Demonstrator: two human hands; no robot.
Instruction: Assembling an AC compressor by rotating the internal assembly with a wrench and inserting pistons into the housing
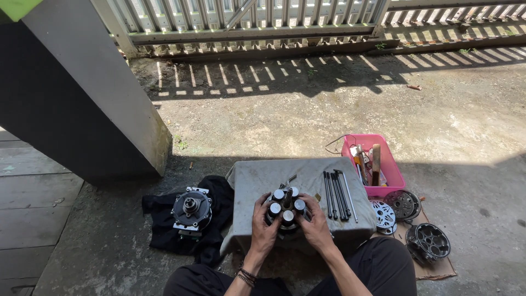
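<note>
Clasping the piston block [285,207] — left hand [263,227], right hand [316,226], each grip clamped — hides its lower half.

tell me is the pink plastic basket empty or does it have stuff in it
Not empty: the pink plastic basket holds several tools, among them an upright wooden handle.

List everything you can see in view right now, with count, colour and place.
piston assembly: one, dark body with silver piston tops, on the cloth-covered stand, held by both hands
cloth-covered stand: one, grey, centre
long bolts: several, black, on the stand's right side
pink basket: one, holds tools, right of the stand
round metal plates: two, silver and dark, on cardboard
housing: one, dark, far right on cardboard
compressor part: one, black and silver, on black cloth, left
left hand: gripping the assembly
right hand: gripping the assembly
</note>
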